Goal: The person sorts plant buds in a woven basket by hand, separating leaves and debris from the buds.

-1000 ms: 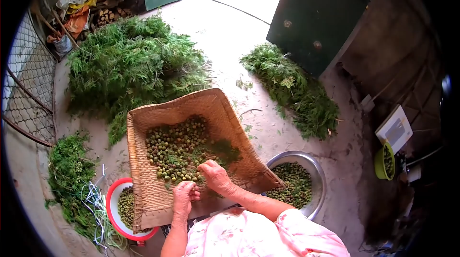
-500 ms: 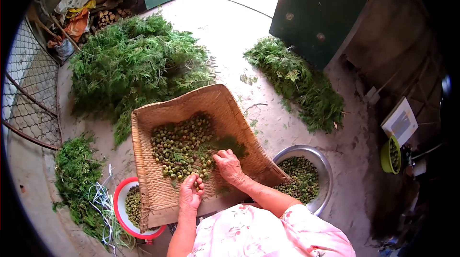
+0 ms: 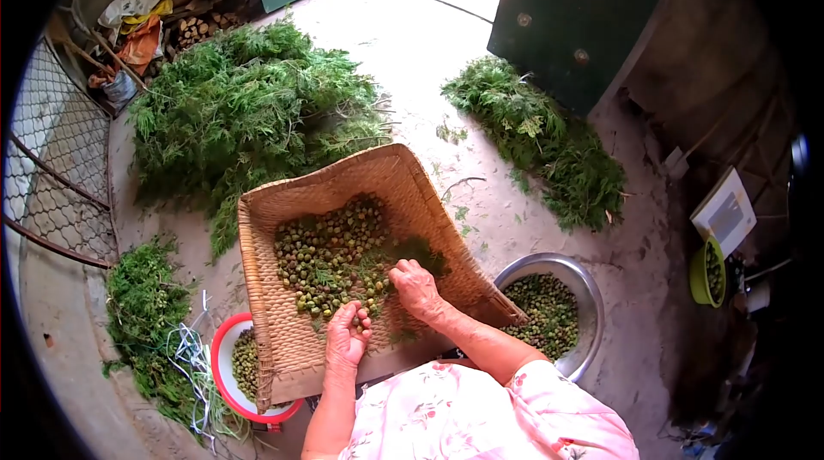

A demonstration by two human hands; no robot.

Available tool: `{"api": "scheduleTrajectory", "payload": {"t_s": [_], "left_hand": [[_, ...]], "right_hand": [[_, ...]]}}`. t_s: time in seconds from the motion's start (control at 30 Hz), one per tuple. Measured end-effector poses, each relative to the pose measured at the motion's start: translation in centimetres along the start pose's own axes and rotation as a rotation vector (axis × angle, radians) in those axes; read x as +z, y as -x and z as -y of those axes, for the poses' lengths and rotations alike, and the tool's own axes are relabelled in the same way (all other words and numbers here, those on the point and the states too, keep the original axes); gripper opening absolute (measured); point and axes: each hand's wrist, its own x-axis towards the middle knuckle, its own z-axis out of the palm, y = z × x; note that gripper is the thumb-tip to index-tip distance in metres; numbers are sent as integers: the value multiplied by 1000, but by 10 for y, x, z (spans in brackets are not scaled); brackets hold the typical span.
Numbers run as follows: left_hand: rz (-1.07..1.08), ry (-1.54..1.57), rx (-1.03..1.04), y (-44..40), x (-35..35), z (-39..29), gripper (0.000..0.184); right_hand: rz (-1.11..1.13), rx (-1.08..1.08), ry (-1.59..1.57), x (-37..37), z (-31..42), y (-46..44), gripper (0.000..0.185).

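A woven basket (image 3: 283,348) lies across the lap, holding a heap of round green-brown cones (image 3: 322,250) with a few green sprigs among them. Over the basket's near part is my left hand (image 3: 348,335), palm up with curled fingers round a few small cones. My right hand (image 3: 415,288) touches the right edge of the heap beside some dark green sprigs (image 3: 421,256); its fingers are bent together, and whatever they pinch is hidden. A metal basin (image 3: 590,310) of cones stands to the right, and a red-rimmed bowl (image 3: 220,357) of cones is partly under the basket at left.
Large piles of green branches (image 3: 249,108) lie on the floor beyond the basket, at the right (image 3: 549,142) and at the left (image 3: 146,314). White string (image 3: 193,366) is near the bowl. A green basket (image 3: 705,275) stands far right, below dark green doors (image 3: 584,22).
The view has shifted slightly. My left hand has turned palm up with small cones in its fingers. My right hand has moved right across the heap to the dark sprigs.
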Motion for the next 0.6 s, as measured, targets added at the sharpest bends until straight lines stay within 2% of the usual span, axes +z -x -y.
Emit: {"api": "scheduleTrajectory", "payload": {"t_s": [0.3, 0.6], "left_hand": [[31, -23, 7, -1, -3, 0, 13], [48, -31, 4, -1, -4, -1, 13]], "right_hand": [[-281, -3, -207, -5, 10, 3, 17], [-256, 38, -349, -4, 10, 6, 19]]}}
